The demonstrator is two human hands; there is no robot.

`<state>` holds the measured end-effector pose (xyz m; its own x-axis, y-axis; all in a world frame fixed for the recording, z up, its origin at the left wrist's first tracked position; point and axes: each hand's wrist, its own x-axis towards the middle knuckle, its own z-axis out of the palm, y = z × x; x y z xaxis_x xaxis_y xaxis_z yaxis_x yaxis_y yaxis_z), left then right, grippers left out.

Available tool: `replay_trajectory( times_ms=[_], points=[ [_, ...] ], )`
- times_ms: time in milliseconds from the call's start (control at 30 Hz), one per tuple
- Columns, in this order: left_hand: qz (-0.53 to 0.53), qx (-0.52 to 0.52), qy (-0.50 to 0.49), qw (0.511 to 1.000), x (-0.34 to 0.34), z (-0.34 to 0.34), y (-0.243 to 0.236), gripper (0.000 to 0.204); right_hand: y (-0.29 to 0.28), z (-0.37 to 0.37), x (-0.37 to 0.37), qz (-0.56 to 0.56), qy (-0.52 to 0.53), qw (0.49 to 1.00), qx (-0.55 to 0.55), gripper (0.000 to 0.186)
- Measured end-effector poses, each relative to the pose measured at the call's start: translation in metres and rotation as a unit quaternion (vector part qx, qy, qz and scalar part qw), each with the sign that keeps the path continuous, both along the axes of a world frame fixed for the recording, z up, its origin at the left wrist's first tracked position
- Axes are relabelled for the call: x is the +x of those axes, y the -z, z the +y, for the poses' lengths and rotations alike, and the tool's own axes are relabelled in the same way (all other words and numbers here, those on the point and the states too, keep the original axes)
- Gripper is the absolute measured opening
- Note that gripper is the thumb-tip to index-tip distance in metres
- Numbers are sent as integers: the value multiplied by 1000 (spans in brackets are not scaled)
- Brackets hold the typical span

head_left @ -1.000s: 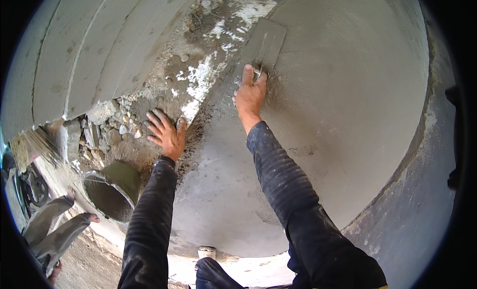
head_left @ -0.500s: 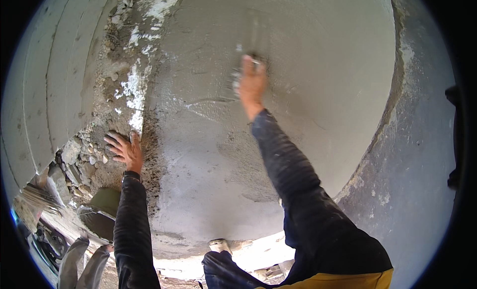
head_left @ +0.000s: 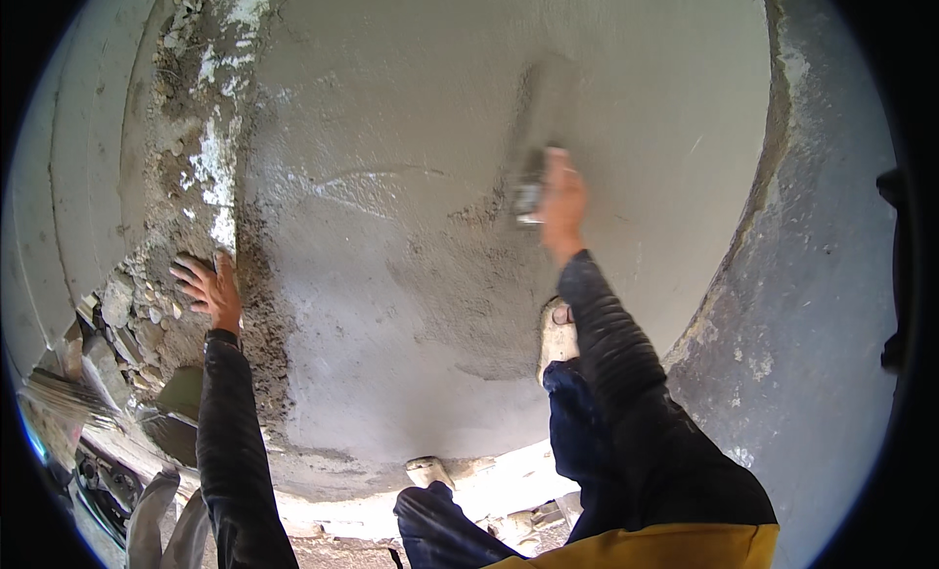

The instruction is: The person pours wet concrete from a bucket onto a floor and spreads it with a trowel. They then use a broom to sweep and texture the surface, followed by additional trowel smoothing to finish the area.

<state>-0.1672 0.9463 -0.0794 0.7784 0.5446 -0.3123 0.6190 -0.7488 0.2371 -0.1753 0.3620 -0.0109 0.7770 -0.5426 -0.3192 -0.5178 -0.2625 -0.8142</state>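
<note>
My right hand (head_left: 562, 205) is closed around the handle of a plastering trowel (head_left: 529, 199), blurred by motion. Its long blade lies against smooth, wet grey mortar (head_left: 665, 168). A rougher, grainy patch shows in the mortar just nearer to me than the trowel. Off to the left, my left hand (head_left: 210, 290) rests with fingers spread on a strip of dirt and gravel (head_left: 176, 217) beside the mortar's edge. Nothing is held in it.
Broken stones (head_left: 127, 315) lie left of my left hand, with a green bucket-like container (head_left: 181, 398) nearer. White residue (head_left: 215, 168) marks the mortar's left border. A bare grey surface (head_left: 812, 305) curves along the right. Another person's legs (head_left: 166, 520) show at lower left.
My right hand has drawn the trowel toward me and to the right. The view has shifted, and my right shoe now shows beside the forearm. My left hand stays on the gravel strip.
</note>
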Motion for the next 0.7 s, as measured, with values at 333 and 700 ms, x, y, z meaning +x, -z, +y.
replay_trajectory(
  times_ms=[333,700],
  points=[
    [-1,145,77,986,10,69,61,99,-25,54,-22,131,-197,953,-189,55],
    [-19,166,158,973,-27,5,-44,89,-3,-287,-240,182,-47,864,-467,58]
  ],
)
